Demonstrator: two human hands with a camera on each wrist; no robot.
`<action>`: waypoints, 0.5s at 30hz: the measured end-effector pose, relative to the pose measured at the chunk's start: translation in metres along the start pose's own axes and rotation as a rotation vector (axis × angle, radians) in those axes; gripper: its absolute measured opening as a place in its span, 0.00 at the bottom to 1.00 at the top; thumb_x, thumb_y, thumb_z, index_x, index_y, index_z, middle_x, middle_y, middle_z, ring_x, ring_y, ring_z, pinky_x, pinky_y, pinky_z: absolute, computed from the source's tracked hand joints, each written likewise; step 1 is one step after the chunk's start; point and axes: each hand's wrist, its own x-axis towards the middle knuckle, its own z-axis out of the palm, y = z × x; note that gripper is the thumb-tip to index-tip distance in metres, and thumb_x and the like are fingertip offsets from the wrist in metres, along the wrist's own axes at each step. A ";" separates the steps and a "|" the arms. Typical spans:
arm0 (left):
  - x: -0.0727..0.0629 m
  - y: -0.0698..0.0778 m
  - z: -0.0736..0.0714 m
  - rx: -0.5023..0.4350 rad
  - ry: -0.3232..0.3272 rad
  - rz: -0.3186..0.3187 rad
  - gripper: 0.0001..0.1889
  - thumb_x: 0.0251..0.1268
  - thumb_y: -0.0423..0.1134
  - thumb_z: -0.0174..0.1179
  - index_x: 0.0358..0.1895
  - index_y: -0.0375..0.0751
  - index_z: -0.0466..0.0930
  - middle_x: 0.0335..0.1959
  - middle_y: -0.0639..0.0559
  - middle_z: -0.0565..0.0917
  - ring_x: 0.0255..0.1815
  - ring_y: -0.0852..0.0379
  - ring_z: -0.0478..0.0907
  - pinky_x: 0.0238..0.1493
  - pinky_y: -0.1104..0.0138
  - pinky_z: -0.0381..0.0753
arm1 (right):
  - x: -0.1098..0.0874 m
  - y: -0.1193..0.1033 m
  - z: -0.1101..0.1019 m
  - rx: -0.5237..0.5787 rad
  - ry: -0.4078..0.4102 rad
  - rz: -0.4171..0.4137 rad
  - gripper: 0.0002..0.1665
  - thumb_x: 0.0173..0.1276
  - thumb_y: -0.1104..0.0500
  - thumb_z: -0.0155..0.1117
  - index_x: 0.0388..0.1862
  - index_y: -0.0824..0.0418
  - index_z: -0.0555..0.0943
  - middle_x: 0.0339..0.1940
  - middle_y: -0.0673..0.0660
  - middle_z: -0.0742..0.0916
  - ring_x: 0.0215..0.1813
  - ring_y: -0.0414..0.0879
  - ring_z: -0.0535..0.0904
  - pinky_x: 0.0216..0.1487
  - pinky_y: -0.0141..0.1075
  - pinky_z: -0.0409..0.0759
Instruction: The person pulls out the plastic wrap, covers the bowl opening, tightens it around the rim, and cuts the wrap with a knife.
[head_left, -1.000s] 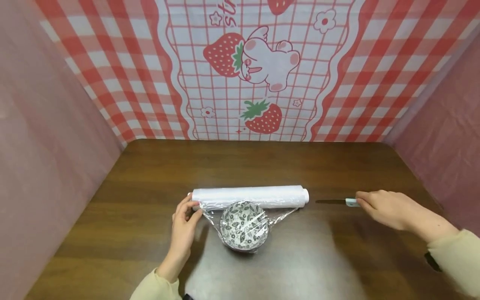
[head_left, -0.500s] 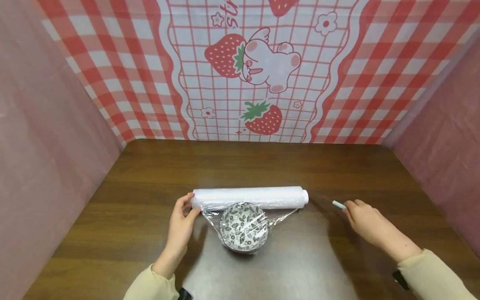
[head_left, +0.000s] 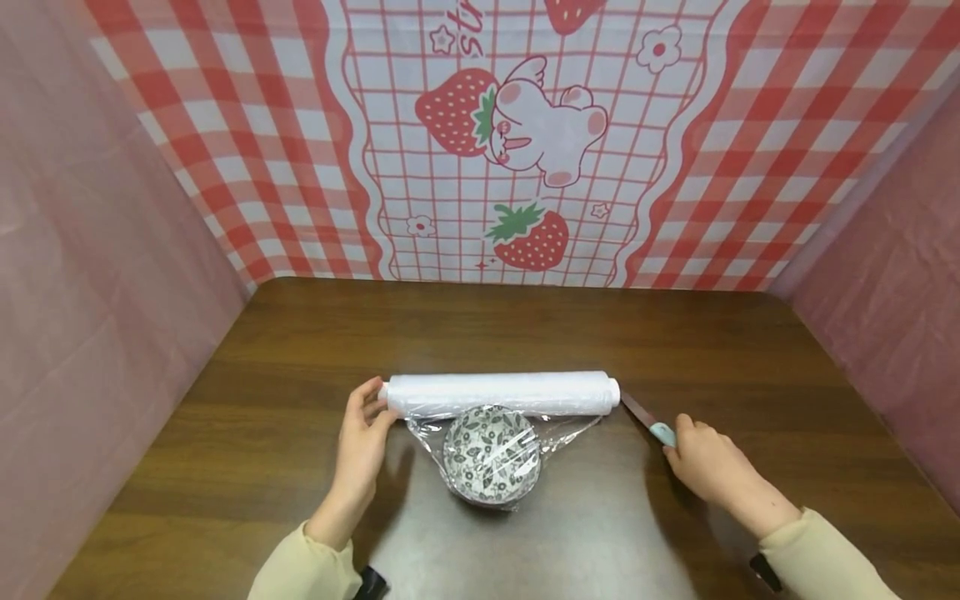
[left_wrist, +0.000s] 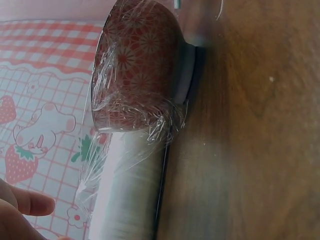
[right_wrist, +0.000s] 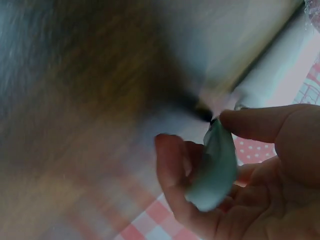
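Note:
A white roll of cling film [head_left: 501, 393] lies crosswise on the table. My left hand [head_left: 362, 437] holds its left end, thumb in front and fingers behind. Film runs from the roll over a bowl [head_left: 492, 454] just in front of it. Leaf patterns show inside the bowl; its outside is reddish with flowers in the left wrist view, where crinkled film [left_wrist: 150, 117] clings to it. My right hand [head_left: 712, 467] grips the pale blue handle of a knife [head_left: 662, 433], also seen in the right wrist view as a knife handle [right_wrist: 215, 170]. The blade points at the roll's right end.
The brown wooden table [head_left: 300, 333] reaches back to a red-and-white checked strawberry cloth [head_left: 540, 150]. Pink curtains [head_left: 97, 292] hang on both sides. The right wrist view is partly blurred.
My right hand has moved left and toward the front with the knife. The blade has turned from pointing left to pointing up-left, near the roll's end. Left hand, roll and bowl stay nearly still.

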 end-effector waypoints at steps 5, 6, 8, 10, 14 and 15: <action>-0.001 0.001 0.001 0.001 -0.005 0.002 0.26 0.58 0.25 0.49 0.62 0.31 0.60 0.58 0.34 0.68 0.57 0.44 0.67 0.50 0.64 0.65 | 0.000 -0.001 0.004 -0.030 -0.089 0.041 0.16 0.55 0.60 0.62 0.27 0.71 0.68 0.23 0.62 0.75 0.25 0.58 0.75 0.26 0.50 0.73; -0.001 0.001 0.001 0.003 -0.005 0.003 0.25 0.58 0.25 0.49 0.62 0.31 0.60 0.57 0.34 0.69 0.57 0.44 0.67 0.50 0.64 0.65 | 0.000 -0.001 0.005 -0.035 -0.107 0.045 0.17 0.56 0.59 0.62 0.28 0.71 0.68 0.23 0.62 0.75 0.26 0.58 0.75 0.26 0.50 0.73; -0.002 0.000 0.002 0.007 -0.007 0.005 0.25 0.59 0.25 0.49 0.62 0.31 0.61 0.56 0.33 0.70 0.56 0.44 0.67 0.50 0.64 0.66 | 0.000 -0.001 0.005 -0.042 -0.132 0.049 0.17 0.56 0.58 0.62 0.29 0.71 0.68 0.25 0.62 0.75 0.27 0.58 0.75 0.27 0.50 0.73; -0.002 -0.002 0.002 0.011 -0.007 0.009 0.24 0.59 0.25 0.49 0.61 0.31 0.61 0.54 0.33 0.71 0.56 0.44 0.67 0.50 0.64 0.66 | 0.000 0.000 0.006 -0.045 -0.140 0.051 0.18 0.56 0.57 0.62 0.29 0.71 0.68 0.25 0.62 0.76 0.27 0.58 0.76 0.27 0.50 0.73; -0.003 -0.004 0.002 0.014 -0.002 0.019 0.24 0.59 0.25 0.49 0.61 0.31 0.62 0.54 0.33 0.70 0.56 0.43 0.67 0.49 0.64 0.66 | 0.000 0.001 0.005 -0.030 -0.153 0.047 0.19 0.57 0.55 0.64 0.28 0.69 0.68 0.24 0.60 0.76 0.26 0.55 0.75 0.26 0.49 0.72; -0.003 -0.005 0.001 0.014 -0.001 0.018 0.24 0.59 0.25 0.49 0.60 0.31 0.63 0.55 0.33 0.70 0.56 0.43 0.67 0.50 0.63 0.66 | 0.000 0.001 0.005 -0.026 -0.157 0.048 0.19 0.57 0.54 0.64 0.28 0.68 0.68 0.23 0.59 0.76 0.26 0.54 0.75 0.26 0.48 0.72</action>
